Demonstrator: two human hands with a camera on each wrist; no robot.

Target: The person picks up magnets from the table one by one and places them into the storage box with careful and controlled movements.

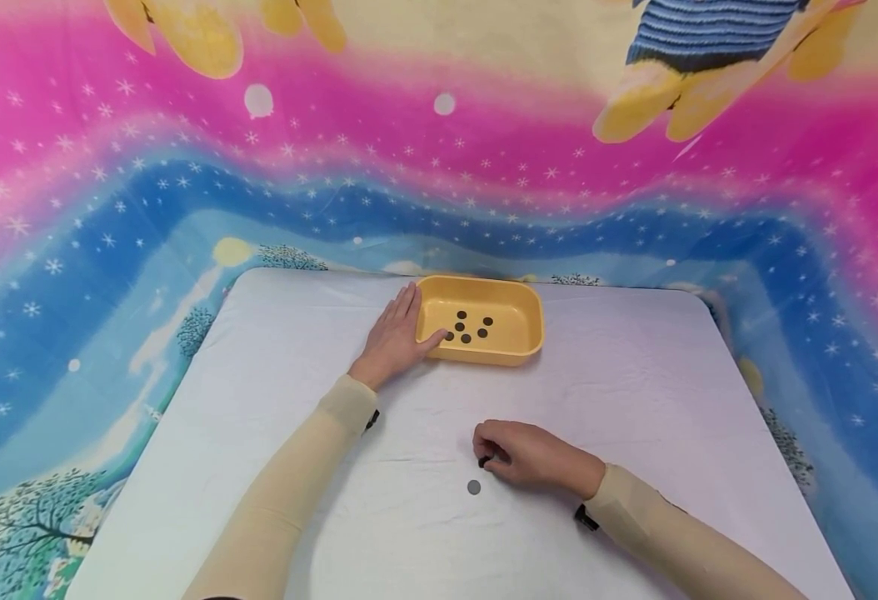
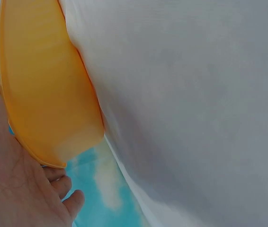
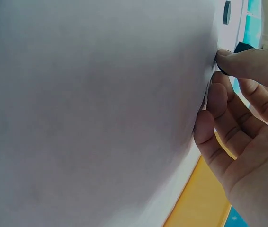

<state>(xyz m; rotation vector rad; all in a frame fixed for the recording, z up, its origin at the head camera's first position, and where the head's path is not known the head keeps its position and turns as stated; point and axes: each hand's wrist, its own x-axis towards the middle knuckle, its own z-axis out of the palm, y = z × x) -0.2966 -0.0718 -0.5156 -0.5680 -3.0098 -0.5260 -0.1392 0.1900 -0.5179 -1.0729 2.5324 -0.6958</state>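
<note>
In the head view my left hand (image 1: 394,337) rests on the left end of a yellow plastic tray (image 1: 517,358). Its fingers lie straight beside the left rim, and the thumb reaches over the near corner. Several small dark discs (image 1: 487,321) lie flat inside the tray, one partly behind the thumb. My right hand (image 1: 532,454), low over the table, pinches a small black disc (image 1: 483,461) between thumb and index finger. Just in front of it a grey disc (image 1: 473,487) lies on the cloth. From the right wrist, my fingers hide most of the pinched disc.
A white cloth covers the table (image 1: 379,517). The tray stands near the far edge. Behind and at the sides hangs a patterned pink and blue curtain (image 1: 439,208). A dark angular piece (image 3: 243,46) shows behind the right thumb; its kind cannot be made out.
</note>
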